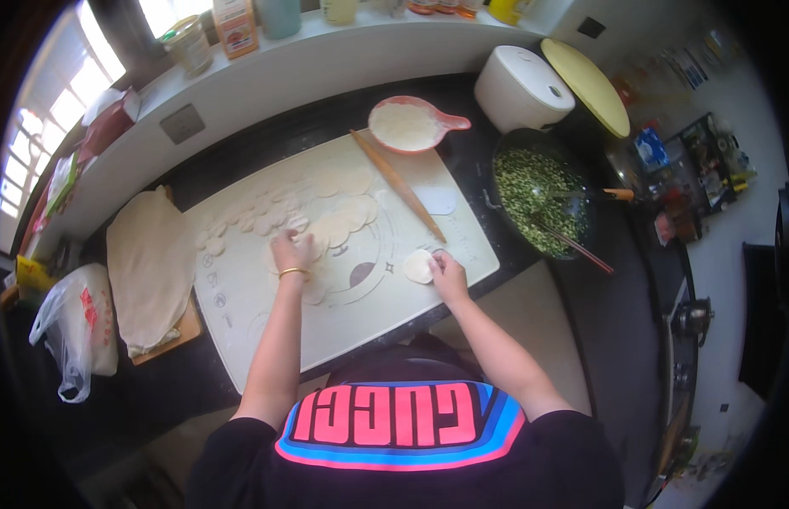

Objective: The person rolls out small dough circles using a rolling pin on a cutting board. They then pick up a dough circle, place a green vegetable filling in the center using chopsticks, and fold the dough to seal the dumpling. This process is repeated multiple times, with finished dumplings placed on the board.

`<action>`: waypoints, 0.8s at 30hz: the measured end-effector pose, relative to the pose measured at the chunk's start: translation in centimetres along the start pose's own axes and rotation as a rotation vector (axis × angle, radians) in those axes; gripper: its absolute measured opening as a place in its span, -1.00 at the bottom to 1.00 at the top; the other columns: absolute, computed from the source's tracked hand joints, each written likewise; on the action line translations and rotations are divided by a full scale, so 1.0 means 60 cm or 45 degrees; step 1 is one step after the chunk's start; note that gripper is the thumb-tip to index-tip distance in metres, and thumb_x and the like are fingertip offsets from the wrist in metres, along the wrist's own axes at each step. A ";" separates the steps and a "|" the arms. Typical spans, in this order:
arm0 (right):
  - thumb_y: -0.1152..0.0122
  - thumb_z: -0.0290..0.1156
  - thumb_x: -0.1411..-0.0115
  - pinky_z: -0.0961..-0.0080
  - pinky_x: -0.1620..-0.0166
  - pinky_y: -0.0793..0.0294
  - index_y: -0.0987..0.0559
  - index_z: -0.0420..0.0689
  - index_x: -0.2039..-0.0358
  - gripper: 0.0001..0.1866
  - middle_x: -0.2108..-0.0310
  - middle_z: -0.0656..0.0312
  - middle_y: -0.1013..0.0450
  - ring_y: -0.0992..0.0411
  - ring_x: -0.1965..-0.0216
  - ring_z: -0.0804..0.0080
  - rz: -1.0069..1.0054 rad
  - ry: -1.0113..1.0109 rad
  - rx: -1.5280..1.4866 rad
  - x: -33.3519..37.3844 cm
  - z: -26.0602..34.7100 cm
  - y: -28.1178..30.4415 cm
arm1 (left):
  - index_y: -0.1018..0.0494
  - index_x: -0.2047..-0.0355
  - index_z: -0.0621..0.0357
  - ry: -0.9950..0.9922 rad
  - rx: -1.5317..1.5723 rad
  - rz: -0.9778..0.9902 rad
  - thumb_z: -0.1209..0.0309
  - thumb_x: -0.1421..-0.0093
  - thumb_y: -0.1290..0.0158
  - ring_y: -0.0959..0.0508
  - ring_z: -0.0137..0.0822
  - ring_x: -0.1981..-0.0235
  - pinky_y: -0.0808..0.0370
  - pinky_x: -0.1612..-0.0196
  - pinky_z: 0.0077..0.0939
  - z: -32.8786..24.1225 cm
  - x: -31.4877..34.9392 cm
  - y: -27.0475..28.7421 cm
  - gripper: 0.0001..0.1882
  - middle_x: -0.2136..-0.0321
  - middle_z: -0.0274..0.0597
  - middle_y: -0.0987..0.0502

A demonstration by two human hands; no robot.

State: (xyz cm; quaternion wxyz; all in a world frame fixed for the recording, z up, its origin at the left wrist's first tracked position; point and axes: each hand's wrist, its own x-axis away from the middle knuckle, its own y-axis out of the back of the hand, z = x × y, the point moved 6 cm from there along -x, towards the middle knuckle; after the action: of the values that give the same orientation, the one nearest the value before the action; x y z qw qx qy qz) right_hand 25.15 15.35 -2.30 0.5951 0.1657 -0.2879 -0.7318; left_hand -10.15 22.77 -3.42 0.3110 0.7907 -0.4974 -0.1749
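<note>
1. In the head view, my clock face is centred on the pale mat (462, 246), which lies on the dark surface (258, 153).
2. At 3 o'clock I see the right hand (449, 278); its fingers are closed on the near edge of a thin dough disc (418, 266), probably pinched there so the soft round stays flat and unfolded.
3. At 9 o'clock the left hand (291, 253) reaches down among the dough pieces, fingers bent; I cannot tell whether they grip anything.
4. Small dough pieces (263, 212) lie at 10 o'clock and overlapping rounds (348, 222) toward 12, presumably grouped to leave the near side free.
5. The rolling pin (398, 187) slants at 1 o'clock, with a red-rimmed bowl of flour (404, 127) beyond, likely parked within reach.
6. Chopped greens (530, 195) fill a dark pan at 2 to 3 o'clock, off the mat.
</note>
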 end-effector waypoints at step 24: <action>-0.09 -0.47 -0.05 0.41 0.27 -0.42 -0.53 -0.19 0.38 -0.88 0.39 0.11 -0.45 -0.43 0.33 0.19 0.305 0.516 0.076 0.026 -0.127 0.311 | -0.50 0.31 0.15 -0.729 -0.485 0.308 0.44 0.03 -0.11 -0.50 -0.09 0.25 -0.40 0.13 -0.36 -0.441 -0.112 -0.288 -0.78 0.33 0.00 -0.50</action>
State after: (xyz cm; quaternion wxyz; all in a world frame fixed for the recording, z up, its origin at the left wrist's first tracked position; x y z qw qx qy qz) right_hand 43.75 9.81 3.46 0.7182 0.2913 -0.2019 -0.5988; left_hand 14.12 42.59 4.58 0.3194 0.5731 -0.6128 -0.4405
